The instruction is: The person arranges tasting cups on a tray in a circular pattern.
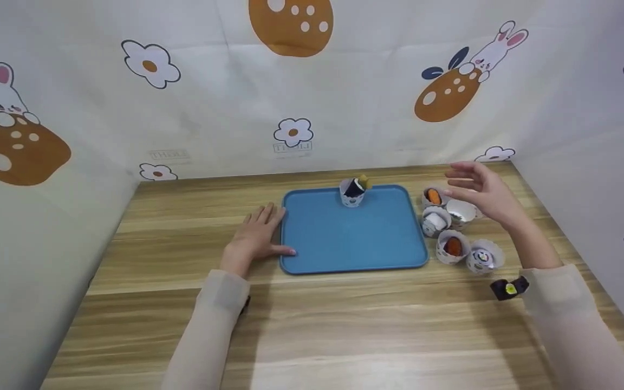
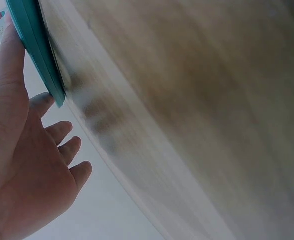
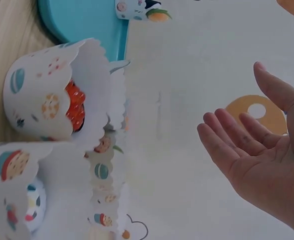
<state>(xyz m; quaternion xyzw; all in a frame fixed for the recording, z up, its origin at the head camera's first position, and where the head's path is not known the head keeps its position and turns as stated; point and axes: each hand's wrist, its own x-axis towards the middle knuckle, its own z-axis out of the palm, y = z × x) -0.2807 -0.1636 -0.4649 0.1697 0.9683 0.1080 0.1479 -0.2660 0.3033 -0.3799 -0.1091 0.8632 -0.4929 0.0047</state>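
My left hand (image 1: 253, 236) rests at the left edge of a blue tray (image 1: 352, 238), fingers straight and thumb over the rim. In the left wrist view, the thumb and index finger touch the tray's edge. My right hand (image 1: 486, 195) is raised above a cluster of patterned paper cups, palm empty and fingers loosely bent. Among them are a cup (image 1: 444, 257) with a red-topped toy sushi piece, a cup (image 1: 474, 265) with a round roll, and one (image 1: 427, 201) with an orange-topped piece. A white piece (image 1: 435, 222) sits in another.
At the tray's back edge stands a paper cup (image 1: 351, 201) holding a black-and-white piece and something yellowish. A further cup (image 1: 461, 208) lies under the right hand, partly hidden. Printed curtains (image 1: 225, 119) enclose the wooden table (image 1: 355, 325) at back and sides.
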